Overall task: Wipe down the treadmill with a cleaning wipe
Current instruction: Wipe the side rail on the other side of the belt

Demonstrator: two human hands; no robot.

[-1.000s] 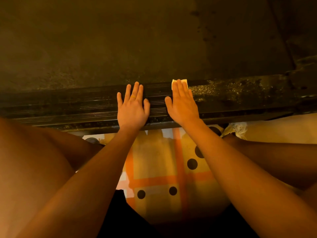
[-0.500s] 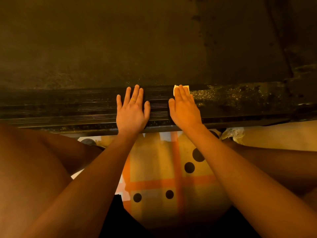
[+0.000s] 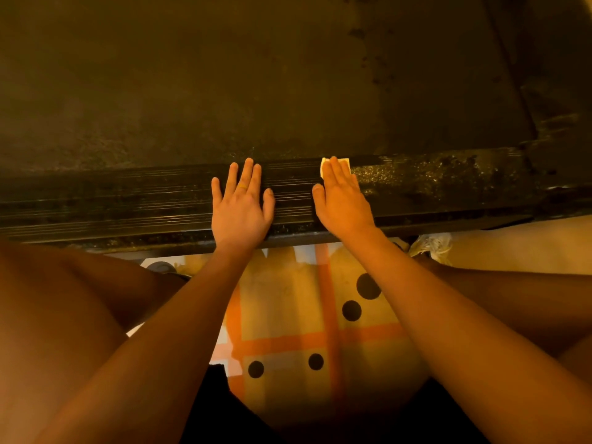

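The treadmill's dark ribbed side rail [image 3: 128,203] runs across the view, with the belt [image 3: 256,84] beyond it. My right hand [image 3: 341,200] lies flat on the rail with straight fingers, pressing a pale folded wipe [image 3: 345,162] whose corner shows past the fingertips. My left hand [image 3: 241,206] rests flat on the rail just to the left, fingers spread, holding nothing. Right of the wipe the rail is speckled with dust or wet spots [image 3: 432,177].
A patterned mat [image 3: 320,331] with orange stripes and black dots lies under me, between my bare knees. A crumpled pale wipe or cloth [image 3: 431,246] sits on the floor by the rail at the right.
Both hands stay flat on the rail. The right hand and wipe have shifted very slightly; the view has drifted a little.
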